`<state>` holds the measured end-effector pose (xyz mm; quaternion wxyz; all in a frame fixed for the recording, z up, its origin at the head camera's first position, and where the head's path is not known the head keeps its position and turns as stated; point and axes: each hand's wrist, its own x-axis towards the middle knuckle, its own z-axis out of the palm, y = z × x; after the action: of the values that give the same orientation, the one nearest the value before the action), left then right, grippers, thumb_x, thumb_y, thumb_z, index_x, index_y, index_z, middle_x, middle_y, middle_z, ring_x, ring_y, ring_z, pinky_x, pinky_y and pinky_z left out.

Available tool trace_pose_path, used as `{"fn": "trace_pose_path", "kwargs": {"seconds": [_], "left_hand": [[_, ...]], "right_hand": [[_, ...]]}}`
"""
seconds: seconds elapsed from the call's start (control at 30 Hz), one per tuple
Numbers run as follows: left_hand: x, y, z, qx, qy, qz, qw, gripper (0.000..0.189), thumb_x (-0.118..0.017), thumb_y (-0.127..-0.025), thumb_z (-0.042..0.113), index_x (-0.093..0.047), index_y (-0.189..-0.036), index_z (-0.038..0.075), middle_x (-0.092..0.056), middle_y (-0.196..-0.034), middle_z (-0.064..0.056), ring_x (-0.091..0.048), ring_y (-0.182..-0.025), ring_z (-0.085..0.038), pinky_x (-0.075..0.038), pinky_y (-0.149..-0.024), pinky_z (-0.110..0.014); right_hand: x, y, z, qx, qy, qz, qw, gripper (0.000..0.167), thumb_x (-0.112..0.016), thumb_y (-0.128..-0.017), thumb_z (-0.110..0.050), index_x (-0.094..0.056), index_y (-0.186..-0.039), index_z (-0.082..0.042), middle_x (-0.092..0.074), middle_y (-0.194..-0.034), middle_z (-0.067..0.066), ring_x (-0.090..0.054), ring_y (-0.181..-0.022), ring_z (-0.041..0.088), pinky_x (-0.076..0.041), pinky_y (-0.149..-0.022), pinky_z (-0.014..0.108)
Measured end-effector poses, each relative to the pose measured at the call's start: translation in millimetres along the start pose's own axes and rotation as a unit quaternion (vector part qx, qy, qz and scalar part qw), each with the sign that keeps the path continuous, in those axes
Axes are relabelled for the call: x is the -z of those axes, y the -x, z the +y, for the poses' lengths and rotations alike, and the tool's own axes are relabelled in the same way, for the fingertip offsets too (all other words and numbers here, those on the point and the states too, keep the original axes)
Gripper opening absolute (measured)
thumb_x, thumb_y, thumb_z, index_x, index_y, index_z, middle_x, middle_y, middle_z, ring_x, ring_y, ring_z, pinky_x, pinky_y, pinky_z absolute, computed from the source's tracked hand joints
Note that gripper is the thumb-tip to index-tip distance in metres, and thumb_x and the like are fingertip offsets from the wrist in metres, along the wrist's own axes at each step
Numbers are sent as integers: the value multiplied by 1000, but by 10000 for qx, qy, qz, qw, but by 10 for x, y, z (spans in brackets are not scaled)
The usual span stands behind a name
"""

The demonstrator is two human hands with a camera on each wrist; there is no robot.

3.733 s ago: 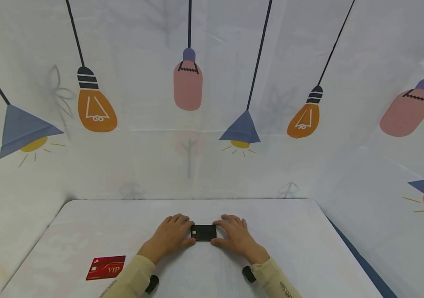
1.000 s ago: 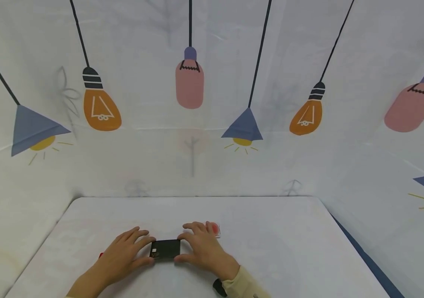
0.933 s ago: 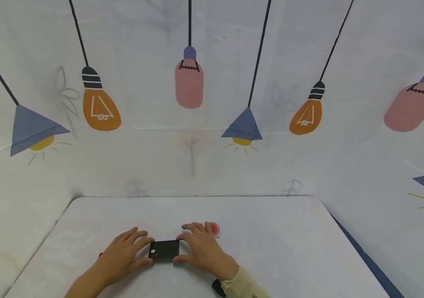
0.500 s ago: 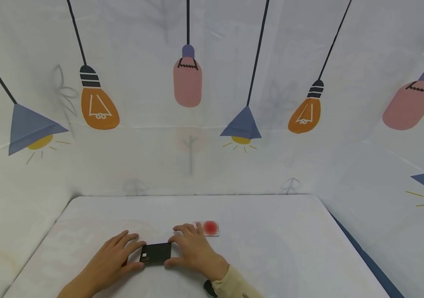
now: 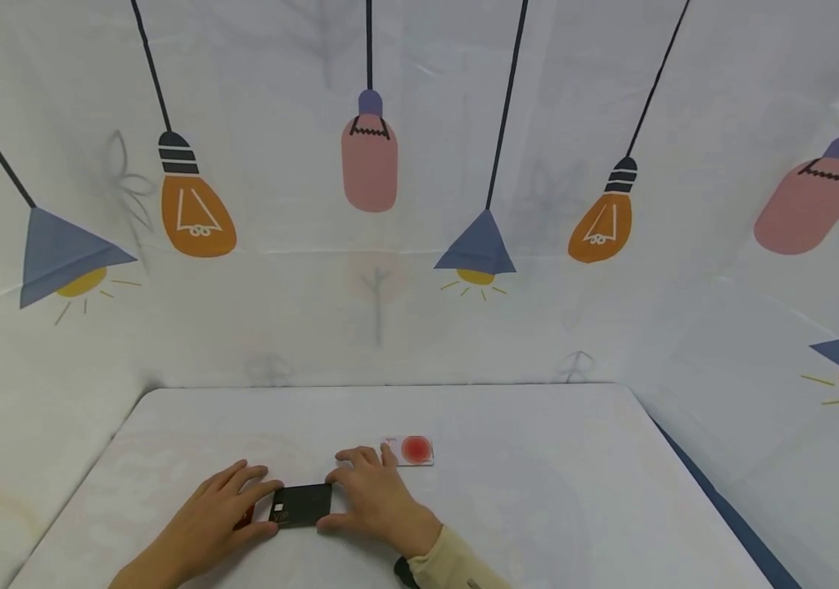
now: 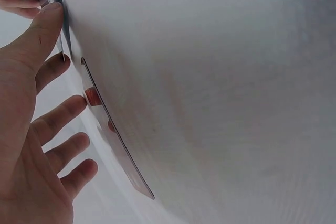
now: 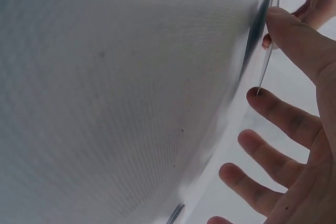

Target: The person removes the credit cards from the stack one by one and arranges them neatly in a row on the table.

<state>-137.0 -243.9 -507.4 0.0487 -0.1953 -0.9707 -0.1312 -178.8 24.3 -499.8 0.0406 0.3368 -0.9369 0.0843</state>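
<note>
A black card (image 5: 301, 505) marked VIP is held level between my two hands in the head view. My left hand (image 5: 201, 519) pinches its left end between thumb and index finger, while my right hand (image 5: 387, 509) pinches the right end the same way. In the wrist views the black card shows nearly edge-on, just above the surface. Below the spread fingers of my left hand lies another card (image 6: 117, 142), seen at a slant. From the head, only a sliver of red shows there. A white card (image 5: 416, 450) with a red disc lies beyond my right fingers.
All of this is on a white table (image 5: 574, 491) with rounded far corners. A pale curtain (image 5: 301, 311) printed with hanging lamps stands behind and on both sides. A black strap piece (image 5: 405, 573) shows under the right sleeve (image 5: 459, 563).
Both hands have carried the black card left and nearer to me. The white card with the red disc has come into view, and my left hand now covers most of the red card.
</note>
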Motion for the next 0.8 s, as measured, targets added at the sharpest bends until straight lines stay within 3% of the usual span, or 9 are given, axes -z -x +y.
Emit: {"fn": "trace_pose_path", "kwargs": {"seconds": [0.2, 0.8], "left_hand": [[-3, 34, -29, -128, -26, 181, 9998, 58, -64, -87, 68, -69, -126, 26, -61, -131, -7, -52, -127, -46, -43, -100, -65], [24, 25, -50, -1, -132, 111, 9999, 60, -66, -83, 70, -70, -125, 28, -60, -133, -9, -53, -125, -45, -43, -99, -66]], "right_hand": [[-16, -16, -20, 19, -30, -22, 10000, 54, -74, -80, -67, -69, -119, -31, -56, -139, -4, -47, -130, 18, -38, -108, 62], [-49, -47, -49, -10, 146, -121, 9998, 53, -73, -82, -67, -69, -122, -32, -56, -140, -4, -48, -129, 20, -39, -107, 59]]}}
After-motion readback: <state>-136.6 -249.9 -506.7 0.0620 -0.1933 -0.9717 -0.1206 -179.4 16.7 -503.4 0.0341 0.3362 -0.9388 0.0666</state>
